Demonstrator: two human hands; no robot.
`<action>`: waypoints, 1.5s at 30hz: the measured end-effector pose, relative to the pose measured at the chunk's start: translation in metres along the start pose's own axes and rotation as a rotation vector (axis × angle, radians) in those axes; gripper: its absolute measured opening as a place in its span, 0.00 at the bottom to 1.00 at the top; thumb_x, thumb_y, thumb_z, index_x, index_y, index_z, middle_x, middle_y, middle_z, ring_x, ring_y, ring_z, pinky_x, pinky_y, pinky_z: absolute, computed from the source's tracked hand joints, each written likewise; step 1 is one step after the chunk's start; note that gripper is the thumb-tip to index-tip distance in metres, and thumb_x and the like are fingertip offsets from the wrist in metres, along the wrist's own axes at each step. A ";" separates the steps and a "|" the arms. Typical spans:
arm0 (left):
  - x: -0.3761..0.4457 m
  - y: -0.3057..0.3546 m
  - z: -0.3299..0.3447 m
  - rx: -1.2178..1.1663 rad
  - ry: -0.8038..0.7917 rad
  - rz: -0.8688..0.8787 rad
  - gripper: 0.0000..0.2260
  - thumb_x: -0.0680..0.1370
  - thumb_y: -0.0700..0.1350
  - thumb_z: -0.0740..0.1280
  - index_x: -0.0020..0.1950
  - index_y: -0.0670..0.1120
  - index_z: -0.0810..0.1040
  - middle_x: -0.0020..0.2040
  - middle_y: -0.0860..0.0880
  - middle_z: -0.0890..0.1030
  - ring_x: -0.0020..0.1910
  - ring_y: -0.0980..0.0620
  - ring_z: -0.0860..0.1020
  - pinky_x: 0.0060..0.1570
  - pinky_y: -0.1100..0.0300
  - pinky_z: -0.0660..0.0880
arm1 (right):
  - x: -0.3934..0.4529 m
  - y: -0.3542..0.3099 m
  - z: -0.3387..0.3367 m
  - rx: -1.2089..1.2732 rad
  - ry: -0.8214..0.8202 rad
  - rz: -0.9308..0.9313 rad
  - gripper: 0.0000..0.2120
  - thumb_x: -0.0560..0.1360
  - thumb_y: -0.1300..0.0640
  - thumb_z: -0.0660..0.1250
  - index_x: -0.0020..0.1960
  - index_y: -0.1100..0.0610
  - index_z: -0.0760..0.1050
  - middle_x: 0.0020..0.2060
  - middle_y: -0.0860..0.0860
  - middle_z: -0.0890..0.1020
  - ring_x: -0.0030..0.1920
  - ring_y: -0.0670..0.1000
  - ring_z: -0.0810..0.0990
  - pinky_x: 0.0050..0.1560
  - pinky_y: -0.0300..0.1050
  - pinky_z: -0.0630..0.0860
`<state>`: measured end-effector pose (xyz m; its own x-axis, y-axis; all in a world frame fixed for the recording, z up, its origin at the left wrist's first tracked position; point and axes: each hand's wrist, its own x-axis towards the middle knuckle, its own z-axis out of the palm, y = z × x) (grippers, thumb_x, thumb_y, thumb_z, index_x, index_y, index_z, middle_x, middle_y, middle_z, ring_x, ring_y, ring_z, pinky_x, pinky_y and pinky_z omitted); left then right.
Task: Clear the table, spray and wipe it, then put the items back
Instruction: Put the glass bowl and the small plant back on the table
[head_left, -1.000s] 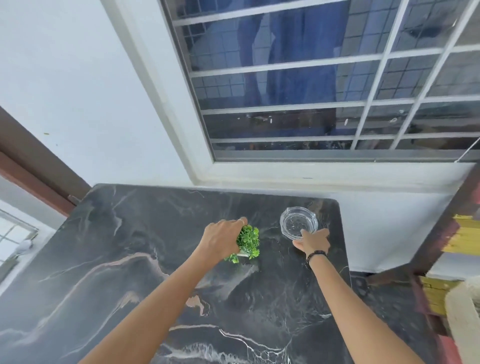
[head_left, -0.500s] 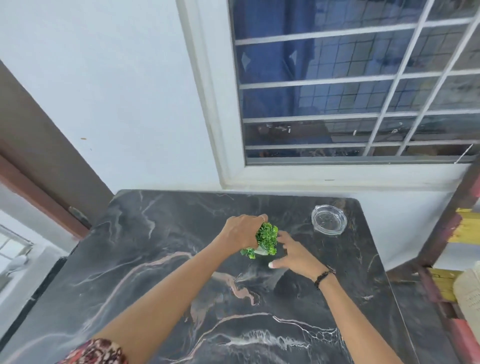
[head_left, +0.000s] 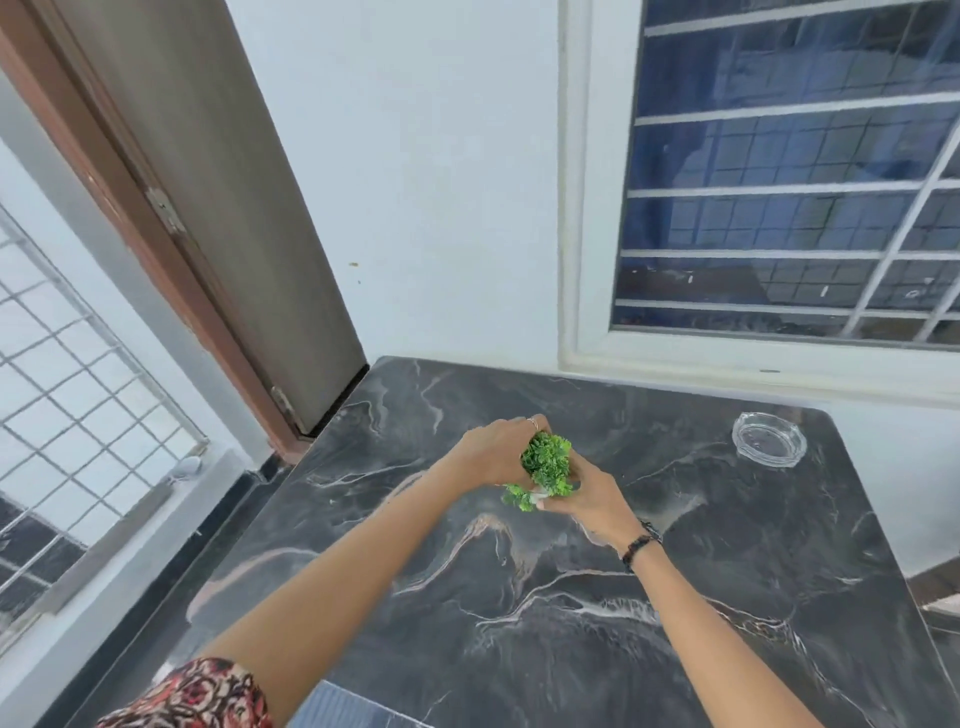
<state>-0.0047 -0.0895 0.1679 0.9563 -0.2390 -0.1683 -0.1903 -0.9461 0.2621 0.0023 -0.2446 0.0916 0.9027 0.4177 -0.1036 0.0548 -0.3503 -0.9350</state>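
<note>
A small green artificial plant (head_left: 546, 465) in a white pot sits near the middle of the dark marble table (head_left: 571, 597). My left hand (head_left: 493, 451) grips the plant from its left side. My right hand (head_left: 584, 493) cups it from the right and below, with the pot mostly hidden between the two hands. A clear glass ashtray (head_left: 768, 440) stands alone on the table at the far right corner, well apart from both hands.
A white wall and a barred window (head_left: 779, 208) run along the table's far edge. A brown door (head_left: 208, 208) stands at the far left corner. A white grille (head_left: 78, 389) lies to the left. A blue object (head_left: 343, 709) pokes in at the near edge.
My right hand left the ashtray, moved left and closed onto the plant's right side. My left hand stayed on the plant. The view swung left.
</note>
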 end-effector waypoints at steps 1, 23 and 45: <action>-0.007 -0.010 -0.001 -0.058 0.012 -0.013 0.27 0.68 0.49 0.72 0.63 0.50 0.66 0.57 0.50 0.75 0.56 0.48 0.74 0.50 0.52 0.73 | 0.002 -0.004 0.006 -0.014 -0.003 0.002 0.30 0.62 0.59 0.79 0.61 0.51 0.73 0.52 0.47 0.81 0.53 0.48 0.78 0.49 0.32 0.70; 0.031 -0.321 0.061 -0.216 0.120 -0.581 0.43 0.71 0.61 0.67 0.76 0.48 0.47 0.77 0.47 0.49 0.76 0.48 0.47 0.73 0.48 0.49 | 0.283 -0.040 0.168 -0.109 -0.108 0.159 0.31 0.66 0.63 0.75 0.66 0.54 0.70 0.57 0.52 0.79 0.55 0.48 0.75 0.58 0.38 0.66; 0.048 -0.370 0.103 -0.266 -0.056 -0.554 0.52 0.66 0.71 0.63 0.75 0.51 0.34 0.76 0.48 0.34 0.74 0.47 0.34 0.71 0.44 0.34 | 0.372 -0.012 0.200 -0.051 0.016 0.269 0.42 0.67 0.68 0.72 0.74 0.56 0.55 0.68 0.55 0.71 0.64 0.54 0.72 0.58 0.41 0.67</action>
<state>0.0890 0.2270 -0.0350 0.8826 0.2543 -0.3954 0.4003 -0.8477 0.3482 0.2522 0.0829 -0.0032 0.8942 0.2909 -0.3404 -0.1668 -0.4890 -0.8562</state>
